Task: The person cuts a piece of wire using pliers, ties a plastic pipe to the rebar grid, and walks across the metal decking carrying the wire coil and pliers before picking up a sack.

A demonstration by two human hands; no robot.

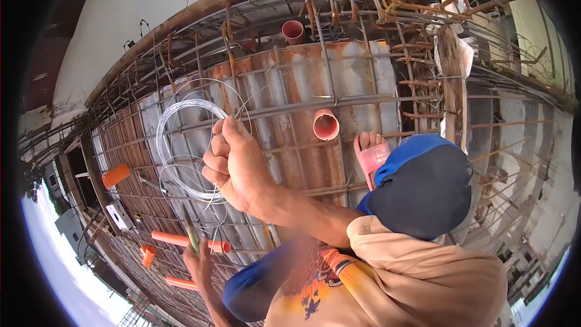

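My right hand (237,160) is closed in a fist around one side of a coil of thin silvery wire (162,130). Loose loops and a few free ends of the wire spread out over the steel bars. Lower left, my left hand (198,261) grips a green-handled tool (193,238), whose narrow end points away from me; its exact kind is hard to make out. Just beside that hand, an orange pipe (172,238) lies across the bars. Beneath both hands runs a grid of rusty rebar (266,111) over metal sheeting (296,175).
Short orange pipes stand up through the grid, one at the middle (326,125) and one farther off (293,32). A white box (119,215) sits at left. Taller rebar cages and a wooden post (451,79) rise at right. My foot in a pink slipper (371,158) rests on the sheeting.
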